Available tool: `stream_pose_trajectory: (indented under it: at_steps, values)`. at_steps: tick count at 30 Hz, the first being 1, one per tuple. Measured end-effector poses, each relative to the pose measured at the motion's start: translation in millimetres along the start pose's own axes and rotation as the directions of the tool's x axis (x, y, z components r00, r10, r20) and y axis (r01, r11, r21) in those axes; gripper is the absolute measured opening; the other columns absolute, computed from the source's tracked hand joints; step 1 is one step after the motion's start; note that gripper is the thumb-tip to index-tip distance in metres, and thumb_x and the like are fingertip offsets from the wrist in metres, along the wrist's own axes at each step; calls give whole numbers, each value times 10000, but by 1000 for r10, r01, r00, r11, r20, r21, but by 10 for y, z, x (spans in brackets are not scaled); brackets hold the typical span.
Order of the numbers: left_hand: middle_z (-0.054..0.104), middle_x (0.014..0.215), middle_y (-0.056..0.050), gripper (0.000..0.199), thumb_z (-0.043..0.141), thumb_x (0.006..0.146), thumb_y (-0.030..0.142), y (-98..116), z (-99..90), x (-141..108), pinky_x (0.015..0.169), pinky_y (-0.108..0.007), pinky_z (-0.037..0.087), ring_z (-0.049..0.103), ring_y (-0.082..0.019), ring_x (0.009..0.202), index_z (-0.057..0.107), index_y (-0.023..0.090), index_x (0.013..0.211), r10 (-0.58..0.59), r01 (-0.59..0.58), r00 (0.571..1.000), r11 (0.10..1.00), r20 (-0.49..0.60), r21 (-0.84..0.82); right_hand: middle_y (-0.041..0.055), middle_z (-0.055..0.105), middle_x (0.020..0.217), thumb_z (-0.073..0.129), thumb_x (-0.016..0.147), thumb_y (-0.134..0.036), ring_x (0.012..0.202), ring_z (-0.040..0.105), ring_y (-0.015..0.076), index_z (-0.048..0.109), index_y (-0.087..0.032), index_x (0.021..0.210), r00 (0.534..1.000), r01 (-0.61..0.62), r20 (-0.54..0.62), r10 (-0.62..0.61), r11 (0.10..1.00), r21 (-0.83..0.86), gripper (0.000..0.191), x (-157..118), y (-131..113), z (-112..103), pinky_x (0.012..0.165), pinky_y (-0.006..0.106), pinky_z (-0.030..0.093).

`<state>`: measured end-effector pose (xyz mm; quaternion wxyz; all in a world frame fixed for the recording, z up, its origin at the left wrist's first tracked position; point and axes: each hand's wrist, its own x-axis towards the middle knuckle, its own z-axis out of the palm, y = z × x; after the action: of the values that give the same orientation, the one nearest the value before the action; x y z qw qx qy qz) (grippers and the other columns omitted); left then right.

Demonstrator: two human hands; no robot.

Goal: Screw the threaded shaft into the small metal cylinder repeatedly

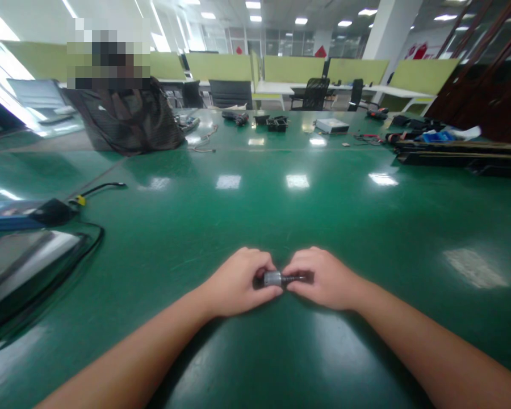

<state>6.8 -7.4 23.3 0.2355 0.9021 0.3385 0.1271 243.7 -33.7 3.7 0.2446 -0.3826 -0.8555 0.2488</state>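
Low in the middle of the head view, a small silver and black cylindrical part (273, 278) lies sideways just above or on the green table (255, 210). The fingers and thumb of my left hand (242, 282) are closed round its silver end. A thin dark shaft (293, 278) points right from it, and my right hand (321, 278) pinches around this shaft. The two hands face each other, with a narrow gap between their fingertips. The outer ends of the part are hidden by shadow and fingers.
At the left lie a blue device (12, 216), a clear-topped case (25, 261) and black cables. A dark bag (128, 119) stands at the back left. Small black parts (272, 122), a silver box (331, 125) and flat dark panels (460, 153) lie along the far side.
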Motion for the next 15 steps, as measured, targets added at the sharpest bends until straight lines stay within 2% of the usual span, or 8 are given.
stream_pose_trajectory:
  at_steps: [15]
  values:
    - [638,811,-4,208,701,871,386,41,-35,-13,753,-319,383,584,-193,774,649,188,905,11,-12,1000,1000,18,11,16,749,914,717,847,-189,842,667,164,770,-227,992,999,47,-22,-47,999,9,159,-15,15,-1,799,302,453]
